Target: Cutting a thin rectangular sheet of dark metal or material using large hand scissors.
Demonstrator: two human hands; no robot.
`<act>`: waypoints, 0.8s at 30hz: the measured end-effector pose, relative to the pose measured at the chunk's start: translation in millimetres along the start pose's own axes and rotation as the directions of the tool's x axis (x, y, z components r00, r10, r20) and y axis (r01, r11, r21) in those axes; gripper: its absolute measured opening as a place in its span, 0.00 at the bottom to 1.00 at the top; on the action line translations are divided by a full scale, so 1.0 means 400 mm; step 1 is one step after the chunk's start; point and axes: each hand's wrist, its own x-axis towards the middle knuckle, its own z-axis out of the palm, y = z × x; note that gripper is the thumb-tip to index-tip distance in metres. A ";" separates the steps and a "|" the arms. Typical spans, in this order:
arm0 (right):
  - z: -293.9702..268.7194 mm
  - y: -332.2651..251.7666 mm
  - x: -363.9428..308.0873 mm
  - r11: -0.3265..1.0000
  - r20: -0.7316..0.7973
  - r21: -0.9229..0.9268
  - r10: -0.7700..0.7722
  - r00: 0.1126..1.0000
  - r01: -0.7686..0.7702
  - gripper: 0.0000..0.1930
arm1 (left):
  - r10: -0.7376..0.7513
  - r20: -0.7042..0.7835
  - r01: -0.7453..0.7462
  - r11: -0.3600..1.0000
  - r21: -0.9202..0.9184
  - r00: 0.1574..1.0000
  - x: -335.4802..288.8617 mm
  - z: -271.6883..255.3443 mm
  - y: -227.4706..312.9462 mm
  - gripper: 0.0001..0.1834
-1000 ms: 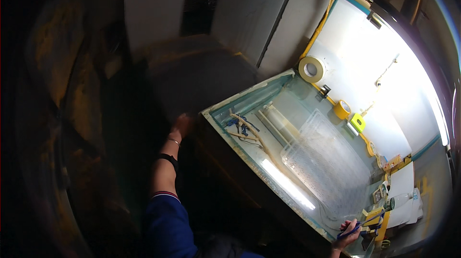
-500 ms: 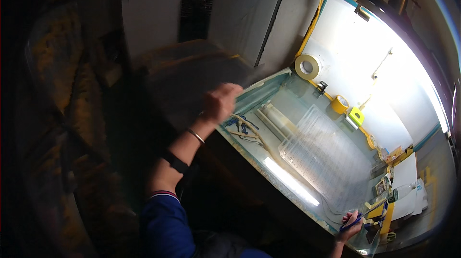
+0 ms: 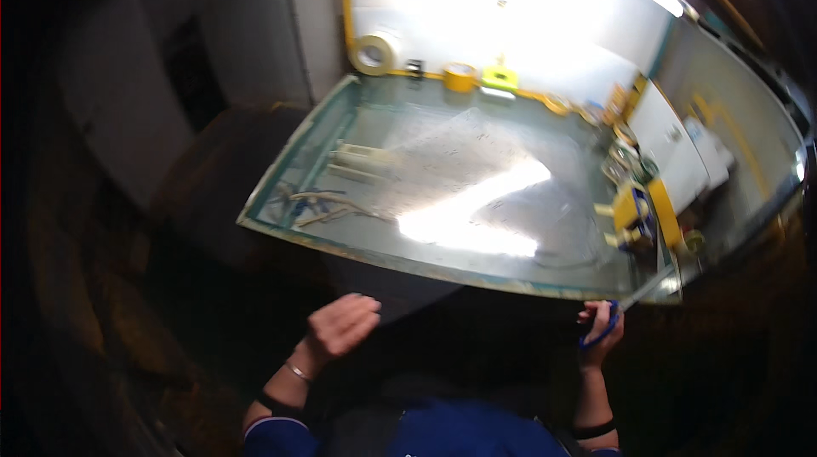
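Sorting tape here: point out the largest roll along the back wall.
The pale roll at the row's left end; the yellow rolls farther right look clearly smaller.

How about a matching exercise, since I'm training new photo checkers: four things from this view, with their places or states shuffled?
Things
1. Scissors
2. Cream tape roll
3. Yellow tape roll
4. Left hand

Places or states
A. Just left of the bright green item
B. Holding nothing visible, below the table's near edge in the picture
C. In the right hand
D. Leftmost in the row along the back wall

Pairs: 1-C, 2-D, 3-A, 4-B
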 end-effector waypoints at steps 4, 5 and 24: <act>-0.043 0.074 -0.044 0.927 0.018 0.216 0.311 0.950 -0.308 0.07 | -0.261 -0.056 0.266 0.953 0.146 0.964 -0.039 -0.005 -0.031 0.11; -0.042 0.068 -0.049 0.921 0.066 0.212 0.321 0.945 -0.328 0.07 | -0.310 -0.083 0.319 0.937 0.140 0.947 -0.041 -0.004 -0.036 0.11; -0.050 -0.027 -0.107 0.866 0.388 0.181 0.374 0.842 -0.467 0.12 | -0.087 0.913 0.686 -0.633 -0.360 0.399 0.256 0.403 0.323 0.18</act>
